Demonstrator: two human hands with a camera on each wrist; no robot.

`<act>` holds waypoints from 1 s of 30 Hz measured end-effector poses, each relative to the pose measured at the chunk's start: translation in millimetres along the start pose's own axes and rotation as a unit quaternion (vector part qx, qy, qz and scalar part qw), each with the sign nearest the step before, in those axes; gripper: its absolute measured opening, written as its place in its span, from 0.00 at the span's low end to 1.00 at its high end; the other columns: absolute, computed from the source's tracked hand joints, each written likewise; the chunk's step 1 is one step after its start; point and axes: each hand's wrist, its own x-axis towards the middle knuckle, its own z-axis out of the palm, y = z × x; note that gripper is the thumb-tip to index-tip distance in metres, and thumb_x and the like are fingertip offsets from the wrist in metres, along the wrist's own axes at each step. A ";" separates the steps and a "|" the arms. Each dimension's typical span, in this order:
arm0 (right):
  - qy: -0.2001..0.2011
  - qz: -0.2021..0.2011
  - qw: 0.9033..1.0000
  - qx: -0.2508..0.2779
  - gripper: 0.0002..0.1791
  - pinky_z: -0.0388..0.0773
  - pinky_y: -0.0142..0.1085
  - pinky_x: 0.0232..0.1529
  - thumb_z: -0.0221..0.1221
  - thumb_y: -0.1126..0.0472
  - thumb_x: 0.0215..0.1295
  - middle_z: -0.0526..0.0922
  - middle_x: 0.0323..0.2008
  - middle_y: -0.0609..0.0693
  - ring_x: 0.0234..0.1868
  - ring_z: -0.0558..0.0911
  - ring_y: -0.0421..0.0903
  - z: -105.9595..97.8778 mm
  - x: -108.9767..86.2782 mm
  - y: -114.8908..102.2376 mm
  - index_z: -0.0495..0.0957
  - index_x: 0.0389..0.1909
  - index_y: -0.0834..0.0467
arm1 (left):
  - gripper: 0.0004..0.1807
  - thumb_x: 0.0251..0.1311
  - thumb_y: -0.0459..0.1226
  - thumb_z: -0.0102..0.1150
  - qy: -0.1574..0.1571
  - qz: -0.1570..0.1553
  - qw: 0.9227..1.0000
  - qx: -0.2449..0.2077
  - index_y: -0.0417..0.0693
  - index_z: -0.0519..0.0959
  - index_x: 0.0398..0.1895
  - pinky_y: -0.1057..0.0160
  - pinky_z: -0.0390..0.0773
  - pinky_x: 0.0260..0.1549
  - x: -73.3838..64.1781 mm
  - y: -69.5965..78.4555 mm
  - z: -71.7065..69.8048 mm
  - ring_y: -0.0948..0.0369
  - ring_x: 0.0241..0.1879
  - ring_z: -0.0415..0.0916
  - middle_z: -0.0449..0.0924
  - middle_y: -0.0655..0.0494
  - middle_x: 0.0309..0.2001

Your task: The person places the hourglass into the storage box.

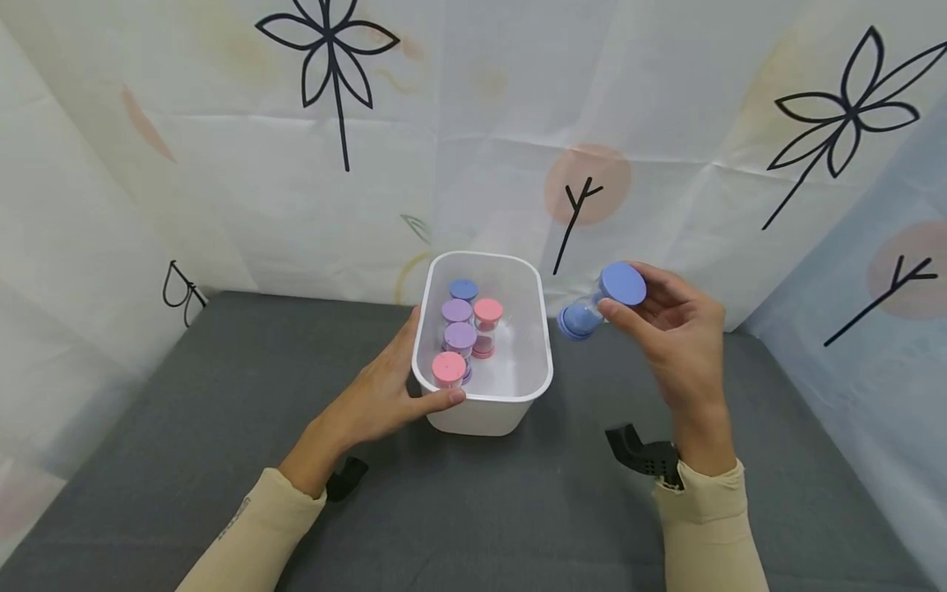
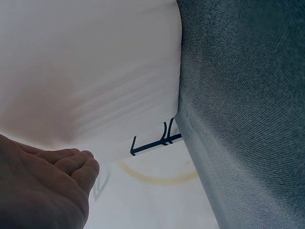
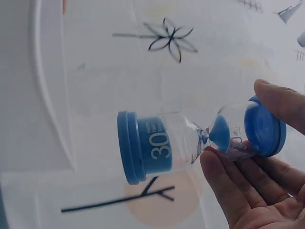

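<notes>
My right hand [image 1: 676, 333] holds a blue sand timer [image 1: 580, 317] tilted in the air, right of the bin. In the right wrist view the thumb and fingers pinch one blue cap of the timer [image 3: 157, 145]; it is marked 30, with blue sand in both bulbs. My left hand [image 1: 377, 399] grips the left front corner of a white plastic bin [image 1: 481, 415], thumb over the rim and fingers along its outer side. Inside stand a blue-capped timer [image 1: 464, 289], two purple-capped timers [image 1: 460, 336] and two pink-capped timers [image 1: 487, 311], mostly along the left wall.
The bin stands on a grey cloth-covered table [image 1: 518, 510], near its back edge. Behind it hangs a white curtain [image 1: 481, 164] printed with leaves and flowers; fabric walls also close in both sides. A black wrist mount [image 1: 644, 452] juts from the right wrist.
</notes>
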 end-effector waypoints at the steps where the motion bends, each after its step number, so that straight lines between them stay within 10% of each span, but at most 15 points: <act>1: -0.012 -0.001 1.000 0.006 0.25 0.81 0.33 0.46 0.63 0.88 0.51 0.86 0.45 0.59 0.44 0.86 0.48 3.3 -1.2 -1.5 0.78 0.53 0.77 | 0.64 0.54 0.63 0.69 0.000 -0.001 1.000 0.000 0.74 0.32 0.82 0.39 0.66 0.63 -0.1 0.0 -0.1 0.56 0.73 0.58 0.43 0.71 0.79; 9: -0.105 0.060 0.992 -0.032 0.27 0.81 0.38 0.50 0.67 0.82 0.53 0.84 0.49 0.58 0.47 0.85 0.49 35.5 -11.3 14.2 0.77 0.57 0.74 | 0.64 0.54 0.64 0.69 -0.004 -0.014 1.000 0.000 0.75 0.32 0.81 0.39 0.67 0.62 -1.2 -0.1 -0.2 0.59 0.72 0.58 0.46 0.67 0.79; 18: -0.228 0.126 0.957 -0.125 0.27 0.80 0.39 0.52 0.74 0.70 0.55 0.85 0.49 0.57 0.47 0.87 0.49 55.5 -17.2 46.3 0.81 0.57 0.67 | 0.64 0.55 0.62 0.69 -0.010 -0.020 1.000 -0.008 0.75 0.30 0.81 0.37 0.67 0.61 -0.9 1.3 -0.7 0.52 0.72 0.60 0.44 0.67 0.79; 30: -0.255 0.129 0.934 -0.216 0.26 0.81 0.42 0.51 0.78 0.63 0.50 0.87 0.45 0.52 0.44 0.87 0.46 62.1 -14.5 47.8 0.85 0.53 0.62 | 0.64 0.54 0.62 0.70 -0.008 -0.007 1.000 -0.016 0.75 0.32 0.81 0.39 0.68 0.61 0.5 -0.4 0.8 0.60 0.71 0.60 0.47 0.64 0.79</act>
